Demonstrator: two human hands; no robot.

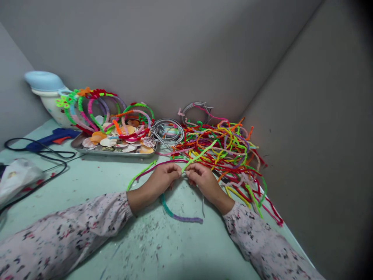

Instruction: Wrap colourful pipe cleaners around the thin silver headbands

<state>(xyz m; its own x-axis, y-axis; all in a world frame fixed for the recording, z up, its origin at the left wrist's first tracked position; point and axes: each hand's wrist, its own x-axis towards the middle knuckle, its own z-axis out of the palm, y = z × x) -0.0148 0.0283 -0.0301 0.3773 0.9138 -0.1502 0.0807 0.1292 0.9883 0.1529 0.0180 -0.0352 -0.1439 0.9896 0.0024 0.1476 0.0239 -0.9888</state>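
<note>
My left hand [163,179] and my right hand [206,182] meet above the table with their fingertips pinched close together. A lime-green pipe cleaner [201,155] rises from between them and slants up to the right. Below the hands curves a wire covered in teal and purple fuzz [182,218]; its upper end disappears behind my left hand. A thin bare grey wire end [203,206] hangs under my right hand. Exactly how wire and pipe cleaner meet is hidden by my fingers. Another lime-green pipe cleaner [136,178] and a dark pink one lie beside my left wrist.
A tangled heap of pipe cleaners [221,147] lies to the right. Coiled grey wire [168,132] sits beside a metal tray [116,154] of shells and fuzzy rings. At left are a blue glue gun [49,139], its black cord, and a white bag [19,181]. Walls bound the table.
</note>
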